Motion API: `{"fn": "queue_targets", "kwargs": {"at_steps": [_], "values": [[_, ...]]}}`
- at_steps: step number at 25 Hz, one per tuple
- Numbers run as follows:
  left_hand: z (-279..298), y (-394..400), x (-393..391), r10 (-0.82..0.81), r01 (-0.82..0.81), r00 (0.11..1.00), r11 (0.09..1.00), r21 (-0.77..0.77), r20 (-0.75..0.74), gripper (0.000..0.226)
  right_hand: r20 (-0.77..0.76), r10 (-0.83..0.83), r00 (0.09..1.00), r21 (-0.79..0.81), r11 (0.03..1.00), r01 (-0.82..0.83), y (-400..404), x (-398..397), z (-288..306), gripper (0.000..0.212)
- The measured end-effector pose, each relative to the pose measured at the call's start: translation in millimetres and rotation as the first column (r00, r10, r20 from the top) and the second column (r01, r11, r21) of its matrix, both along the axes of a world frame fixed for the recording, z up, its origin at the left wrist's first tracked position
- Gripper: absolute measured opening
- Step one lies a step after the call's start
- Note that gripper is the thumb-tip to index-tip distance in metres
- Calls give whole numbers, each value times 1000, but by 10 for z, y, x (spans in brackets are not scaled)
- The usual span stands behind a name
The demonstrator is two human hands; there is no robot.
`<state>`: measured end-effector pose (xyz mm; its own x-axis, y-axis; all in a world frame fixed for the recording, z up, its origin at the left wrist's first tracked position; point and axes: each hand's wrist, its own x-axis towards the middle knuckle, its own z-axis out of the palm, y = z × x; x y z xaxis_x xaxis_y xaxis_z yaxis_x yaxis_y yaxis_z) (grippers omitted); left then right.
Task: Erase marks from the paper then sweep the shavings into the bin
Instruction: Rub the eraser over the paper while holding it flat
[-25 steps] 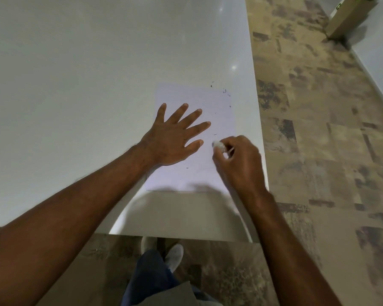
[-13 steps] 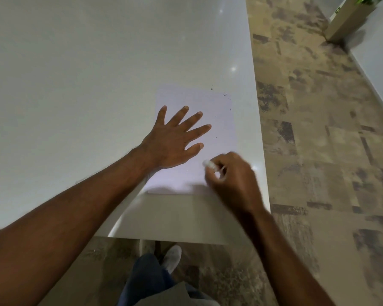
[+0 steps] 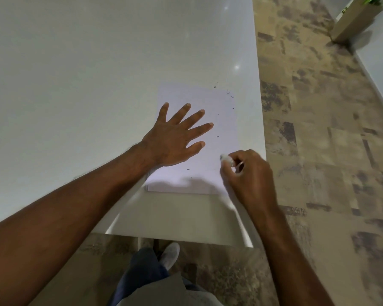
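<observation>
Head view looks straight down on you at the near right corner of the white table (image 3: 75,85), and you're in the erasing step. Your left hand (image 3: 175,138) lies flat on the paper (image 3: 197,96), fingers straight and fanned toward one o'clock, palm pinning the sheet's left half. That's a good anchor: press through the palm, so the sheet can't buckle under the rubbing. Your right hand (image 3: 250,177) sits at the sheet's right edge, at about four o'clock from the left hand, fingers curled tight round a small white eraser (image 3: 226,159), its tip poking out toward ten o'clock and down at the paper; whether it actually touches the sheet, I can't tell. Rub in short strokes away from the pinned side, light pressure, because this close to the free edge a hard pull could crease or drag the sheet. Dark shavings (image 3: 228,93) are scattered at the far right corner, at twelve o'clock from the eraser, with a few more specks down the right half and near the bottom edge; some lie just off the paper on the table. Any marks left to erase are too faint to make out. No bin shows in this view, so expect to look for it before sweeping. Mind the table's right edge, close beside the sheet: a careless flick would send shavings to the patterned floor (image 3: 318,151).
</observation>
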<state>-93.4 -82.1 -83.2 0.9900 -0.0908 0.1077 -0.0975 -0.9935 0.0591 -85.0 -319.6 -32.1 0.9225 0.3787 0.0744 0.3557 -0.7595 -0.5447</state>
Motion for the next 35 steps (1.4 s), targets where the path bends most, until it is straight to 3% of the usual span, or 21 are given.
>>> {"fn": "queue_targets", "kwargs": {"at_steps": [2,5,8,9,12,13,16,20,21,24,25,28,29,31,32,33,35], "values": [[3,-1,-1,4,-4,1000,1000,-5,-5,60,-9,-18,1000,-11,1000,18,17,-17,-2,20],[6,-9,-7,11,-11,1000,1000,-13,-9,60,-100,198,975,-51,978,-204,42,-300,-55,16],[14,-9,-8,6,-6,1000,1000,-11,-11,60,23,-46,999,-10,999,47,-31,36,50,20],[14,-10,-4,5,-5,1000,1000,-15,-14,60,30,-48,998,-12,999,48,-21,42,59,18],[11,-15,-9,9,-9,1000,1000,-15,-9,60,-45,217,975,-69,973,-220,14,-273,-62,12],[11,-12,-13,7,-7,1000,1000,-12,-3,60,-71,206,976,-53,976,-210,-10,-218,-41,13],[25,-12,-12,1,-1,1000,1000,-21,-1,60,23,-27,999,-13,1000,27,-50,119,79,19],[6,-15,-5,1,-2,1000,1000,-17,-3,60,-69,285,956,-72,954,-290,110,-284,-83,13],[6,-13,-11,5,-5,1000,1000,-15,-1,60,-53,262,964,-53,963,-265,110,-175,-80,15],[26,-4,-4,0,0,1000,1000,-13,-15,61,27,-15,1000,10,1000,14,102,220,39,21],[28,-2,-3,1,-1,1000,1000,-17,-23,61,22,14,1000,-6,1000,-14,106,172,29,19],[36,-11,-8,1,-1,1000,1000,-22,-24,62,-67,309,949,-67,947,-313,142,-247,-80,14],[37,-8,-13,0,0,1000,1000,-20,-23,62,-63,287,956,-59,955,-291,141,-126,-68,17],[40,-11,-3,-10,9,1000,1000,-25,-30,62,38,46,998,-24,999,-45,124,283,3,25],[43,-9,2,-9,8,999,1000,-29,-31,62,54,-2,999,-7,1000,2,146,327,34,26],[40,-5,3,-4,3,1000,1000,-29,-29,62,48,20,999,-10,1000,-19,168,269,41,23],[28,-1,4,0,-1,999,1000,-27,-32,60,-39,247,968,-71,966,-249,236,-204,-44,16]]}}
